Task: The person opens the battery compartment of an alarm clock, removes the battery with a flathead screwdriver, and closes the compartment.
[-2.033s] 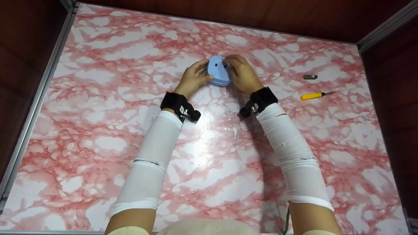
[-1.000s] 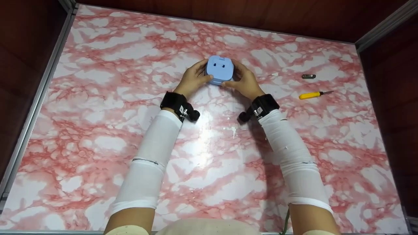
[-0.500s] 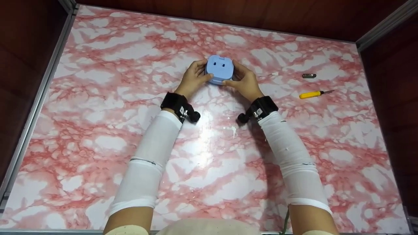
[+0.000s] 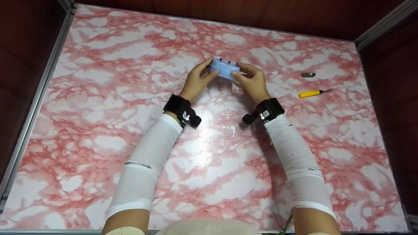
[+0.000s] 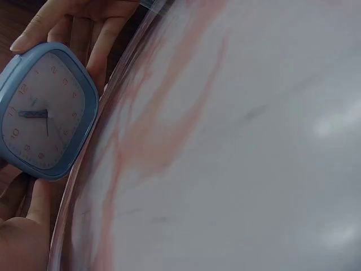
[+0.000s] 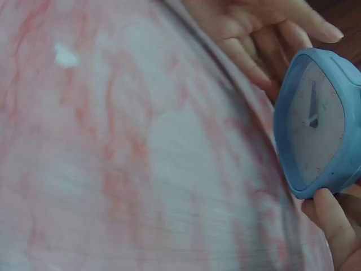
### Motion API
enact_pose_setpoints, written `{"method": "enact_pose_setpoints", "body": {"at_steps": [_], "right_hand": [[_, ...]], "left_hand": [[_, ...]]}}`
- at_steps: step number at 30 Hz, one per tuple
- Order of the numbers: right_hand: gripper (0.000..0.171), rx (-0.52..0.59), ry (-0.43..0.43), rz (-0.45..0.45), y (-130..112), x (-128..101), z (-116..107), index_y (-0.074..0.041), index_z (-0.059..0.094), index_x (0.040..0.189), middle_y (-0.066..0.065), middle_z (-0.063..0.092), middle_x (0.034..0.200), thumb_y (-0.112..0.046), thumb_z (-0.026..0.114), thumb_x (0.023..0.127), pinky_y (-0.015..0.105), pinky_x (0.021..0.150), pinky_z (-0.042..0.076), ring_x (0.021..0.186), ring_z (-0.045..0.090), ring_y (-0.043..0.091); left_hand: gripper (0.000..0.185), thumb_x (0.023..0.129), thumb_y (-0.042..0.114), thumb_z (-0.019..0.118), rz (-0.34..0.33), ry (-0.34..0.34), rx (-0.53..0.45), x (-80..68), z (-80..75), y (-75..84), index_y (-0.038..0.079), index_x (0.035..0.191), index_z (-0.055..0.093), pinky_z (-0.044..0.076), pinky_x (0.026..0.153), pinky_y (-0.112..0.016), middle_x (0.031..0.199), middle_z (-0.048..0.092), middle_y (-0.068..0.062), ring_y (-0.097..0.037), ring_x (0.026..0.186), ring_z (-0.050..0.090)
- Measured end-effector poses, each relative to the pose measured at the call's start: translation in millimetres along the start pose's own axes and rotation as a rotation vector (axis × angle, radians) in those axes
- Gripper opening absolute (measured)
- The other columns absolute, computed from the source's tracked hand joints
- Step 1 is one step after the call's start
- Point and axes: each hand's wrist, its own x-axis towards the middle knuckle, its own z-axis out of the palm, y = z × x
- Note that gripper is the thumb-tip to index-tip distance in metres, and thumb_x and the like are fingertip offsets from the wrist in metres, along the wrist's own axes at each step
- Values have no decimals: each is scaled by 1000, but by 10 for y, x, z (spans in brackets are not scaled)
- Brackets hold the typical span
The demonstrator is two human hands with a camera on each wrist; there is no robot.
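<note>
- Since the earlier frame the clock [image 4: 224, 69] has tipped up off the table [image 4: 98, 98], back now facing away, dial down toward the wrists.
- It sits upper centre, long axis left-right, pinched between left hand [image 4: 197, 80] and right hand [image 4: 253, 81], equally near.
- Dial numerals 10, 12, 2 readable; no brand.
- Screwdriver [image 4: 314, 93] lies right.
</note>
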Motion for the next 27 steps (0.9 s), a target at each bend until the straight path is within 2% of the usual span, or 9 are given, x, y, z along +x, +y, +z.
{"method": "enact_pose_setpoints", "body": {"at_steps": [5,8,10,13,17,20,24,27], "right_hand": [[36,121,14,102,-117,0,-53,7,69,119,19,70,107,-15,77,91,39,82,60,85,72,24],[33,177,11,173,-168,19,-76,9,69,115,19,69,102,-16,75,93,45,83,59,79,72,28],[34,167,0,198,-200,20,-80,8,69,113,19,69,100,-19,74,94,46,83,59,78,72,27],[32,139,-23,190,-224,6,-76,7,71,109,17,70,97,-23,71,96,45,80,60,77,72,25],[29,107,-59,175,-262,-27,-27,5,74,103,15,71,89,-24,71,97,40,70,62,70,72,22],[30,42,-102,158,-310,-40,35,4,74,105,15,73,89,-24,74,94,37,68,62,71,72,21],[34,-12,-129,137,-357,-29,101,3,71,115,15,74,103,-14,81,88,35,79,61,88,72,21],[39,6,-114,148,-371,-14,118,3,69,120,17,72,111,-6,83,85,32,85,59,99,70,23]], "left_hand": [[60,99,20,68,60,-12,92,-30,-32,54,9,153,45,44,107,-26,148,45,-16,-22,129,53],[53,98,15,68,84,7,80,-30,-46,69,8,148,52,45,107,-26,140,50,-16,-24,122,57],[49,97,11,69,100,35,61,-24,-41,73,5,143,56,45,106,-25,132,51,-17,-24,119,57],[43,96,8,69,129,67,34,-21,-22,85,-3,136,61,45,107,-25,124,48,-18,-25,120,55],[33,100,12,64,157,65,85,-17,-16,87,-7,128,65,45,106,-25,134,44,-18,-24,123,55],[31,103,14,60,133,90,146,-14,-40,82,-6,127,65,47,104,-24,140,49,-18,-25,122,57],[32,104,17,60,61,160,206,-21,-93,76,-1,129,65,48,100,-22,131,63,-14,-22,120,61],[32,103,19,60,20,192,226,-27,-111,70,0,129,66,49,96,-21,125,68,-12,-19,115,64]]}}
